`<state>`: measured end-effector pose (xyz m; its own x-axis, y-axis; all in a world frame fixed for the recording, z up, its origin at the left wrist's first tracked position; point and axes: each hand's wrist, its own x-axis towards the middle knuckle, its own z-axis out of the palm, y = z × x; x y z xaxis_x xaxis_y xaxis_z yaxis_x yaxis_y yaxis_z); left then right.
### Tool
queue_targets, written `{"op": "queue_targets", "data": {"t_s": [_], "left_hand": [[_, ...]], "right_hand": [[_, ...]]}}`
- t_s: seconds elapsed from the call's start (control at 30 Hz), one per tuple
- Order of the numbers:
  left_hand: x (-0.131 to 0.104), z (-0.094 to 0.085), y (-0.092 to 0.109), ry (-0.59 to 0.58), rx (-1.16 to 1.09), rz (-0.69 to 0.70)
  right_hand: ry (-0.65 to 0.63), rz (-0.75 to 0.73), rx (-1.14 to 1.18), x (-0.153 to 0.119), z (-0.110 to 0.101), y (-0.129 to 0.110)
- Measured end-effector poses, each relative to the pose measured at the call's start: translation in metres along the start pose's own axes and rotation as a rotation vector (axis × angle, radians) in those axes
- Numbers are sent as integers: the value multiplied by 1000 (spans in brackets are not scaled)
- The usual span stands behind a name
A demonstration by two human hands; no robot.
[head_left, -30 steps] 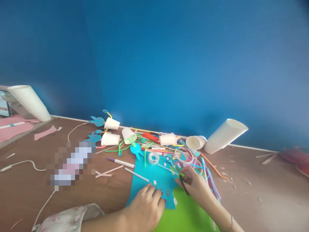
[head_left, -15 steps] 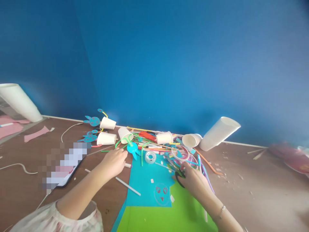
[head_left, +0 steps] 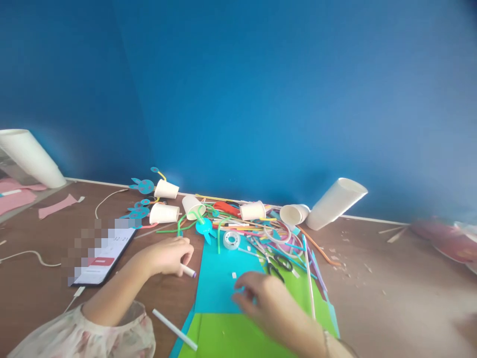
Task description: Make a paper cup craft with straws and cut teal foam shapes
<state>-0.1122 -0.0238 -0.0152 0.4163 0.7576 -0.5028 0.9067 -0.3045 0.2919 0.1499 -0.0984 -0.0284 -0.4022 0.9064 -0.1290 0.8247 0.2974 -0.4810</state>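
My left hand (head_left: pixel 169 256) is closed around a white marker (head_left: pixel 188 270) with a purple end, low over the brown floor. Above the blue paper (head_left: pixel 218 286) and green paper (head_left: pixel 219 335), my right hand (head_left: pixel 261 296) has its fingers curled apart, with nothing visible in them; it covers the drawn face area. Black-handled scissors (head_left: pixel 275 270) lie just beyond it. A tape roll (head_left: pixel 231 240) rests at the blue paper's far edge, beside a blue rabbit head (head_left: pixel 204 227) on green straws. Another white stick (head_left: pixel 174 329) lies across the paper's left edge.
Paper cups (head_left: pixel 164 214) with rabbit cutouts (head_left: pixel 144 186) lie near the blue wall. Straws and pipe cleaners (head_left: pixel 279 233) are piled behind the papers. A phone (head_left: pixel 106 258) with a cable is at left; a white roll (head_left: pixel 337 204) leans at right.
My right hand has left the scissors and moved left and nearer over the papers. My left hand has closed around the marker. The loose white stick has shifted nearer.
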Motion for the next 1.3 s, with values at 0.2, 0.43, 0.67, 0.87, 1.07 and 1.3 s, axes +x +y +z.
{"op": "queue_targets", "data": {"t_s": [0.2, 0.43, 0.67, 0.87, 1.07, 1.3], "left_hand": [[-7, -7, 3, 132, -69, -31], [1, -14, 8, 424, -484, 89], [10, -13, 20, 583, -750, 267], [16, 5, 44, 513, -756, 374], [29, 21, 62, 461, -734, 491], [23, 17, 67, 410, -564, 432]], "right_hand": [[-250, -318, -284, 21, 95, -62], [-206, -151, -303, 33, 80, -75], [198, -70, 91, 69, 29, -40], [240, -65, 955, 72, 19, -29], [286, 6, 1082, 68, 10, -26], [423, -39, 964, 64, -3, -17]]}}
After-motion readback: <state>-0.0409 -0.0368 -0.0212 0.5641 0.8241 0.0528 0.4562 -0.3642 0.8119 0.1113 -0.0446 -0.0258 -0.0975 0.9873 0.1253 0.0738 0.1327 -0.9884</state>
